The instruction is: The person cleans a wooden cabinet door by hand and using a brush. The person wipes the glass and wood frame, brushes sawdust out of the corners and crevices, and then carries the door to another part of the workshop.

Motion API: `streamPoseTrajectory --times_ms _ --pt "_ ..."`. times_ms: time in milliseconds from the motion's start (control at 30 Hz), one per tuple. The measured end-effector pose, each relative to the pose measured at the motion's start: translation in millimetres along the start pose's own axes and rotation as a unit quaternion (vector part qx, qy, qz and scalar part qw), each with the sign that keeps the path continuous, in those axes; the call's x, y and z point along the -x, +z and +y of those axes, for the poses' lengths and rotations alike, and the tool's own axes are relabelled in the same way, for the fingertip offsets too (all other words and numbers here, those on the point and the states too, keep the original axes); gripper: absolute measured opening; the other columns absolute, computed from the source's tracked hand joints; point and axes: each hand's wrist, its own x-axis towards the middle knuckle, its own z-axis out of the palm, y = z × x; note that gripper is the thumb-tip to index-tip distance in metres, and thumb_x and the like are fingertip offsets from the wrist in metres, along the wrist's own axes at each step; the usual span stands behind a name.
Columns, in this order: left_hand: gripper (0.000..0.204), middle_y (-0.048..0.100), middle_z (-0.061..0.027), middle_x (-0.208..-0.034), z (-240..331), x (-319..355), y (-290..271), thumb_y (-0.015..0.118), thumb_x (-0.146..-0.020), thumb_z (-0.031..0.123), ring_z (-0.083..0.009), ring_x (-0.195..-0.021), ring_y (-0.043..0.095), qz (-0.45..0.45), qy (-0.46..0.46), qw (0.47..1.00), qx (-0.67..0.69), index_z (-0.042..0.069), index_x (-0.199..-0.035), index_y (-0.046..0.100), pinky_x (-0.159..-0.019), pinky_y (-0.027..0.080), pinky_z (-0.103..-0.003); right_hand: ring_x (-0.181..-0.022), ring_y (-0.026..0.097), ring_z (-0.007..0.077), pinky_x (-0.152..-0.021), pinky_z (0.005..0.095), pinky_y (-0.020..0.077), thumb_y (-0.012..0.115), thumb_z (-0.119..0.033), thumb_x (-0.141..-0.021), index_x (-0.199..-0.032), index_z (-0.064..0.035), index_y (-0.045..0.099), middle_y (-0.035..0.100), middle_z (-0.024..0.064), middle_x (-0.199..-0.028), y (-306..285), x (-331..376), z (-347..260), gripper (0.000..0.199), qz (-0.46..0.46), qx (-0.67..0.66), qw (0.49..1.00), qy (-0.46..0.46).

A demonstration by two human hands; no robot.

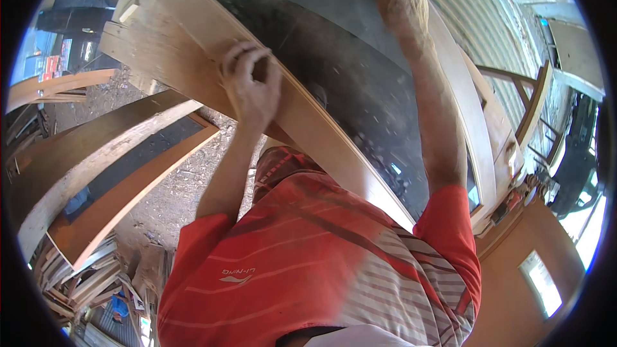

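A large wooden frame with a dark, dusty, glass-like panel lies slanted in front of me. Over its left rail is my left hand, somewhat blurred, fingers curled round toward the thumb in a loop. Anything between those fingertips is too small to make out. My right hand reaches to the far end of the frame, by the right rail, its fingers bent and closed. What they grip, if anything, is hidden. Pale specks and dust show over the dark panel.
Under the frame's left side is a broad wooden board. More framed wooden panels lean at the left, above a pile of scrap wood. A corrugated metal wall rises on the right, near a brown door panel with a small window opening.
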Motion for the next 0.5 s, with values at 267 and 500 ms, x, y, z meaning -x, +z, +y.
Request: streamPoseTrajectory --times_ms 267,500 --pt "0.02 0.061 -0.0068 -0.123 8.8 -7.6 -3.8 0.08 -0.086 0.012 -0.0329 -0.131 0.05 -0.023 -0.02 0.999 -0.013 0.014 -0.105 0.074 -0.113 0.035 -0.051 -0.089 0.067 0.0384 -0.077 0.0465 0.0554 0.067 -0.014 -0.099 -0.1 -0.0025 0.076 0.074 0.0205 -0.106 72.1 -114.0 -18.6 0.015 0.028 -0.028 0.982 -0.185" --pt "0.018 0.062 -0.0054 -0.121 2.8 -12.2 0.9 0.08 -0.082 0.011 -0.0322 -0.128 0.052 0.014 -0.059 0.998 0.022 0.013 -0.099 0.073 -0.112 0.033 -0.051 -0.109 0.066 0.0401 -0.097 0.0493 0.0521 0.069 -0.026 -0.097 -0.116 -0.011 0.077 0.073 0.0178 -0.112 12.5 -38.8 -10.8 0.026 -0.087 0.002 0.996 0.005"
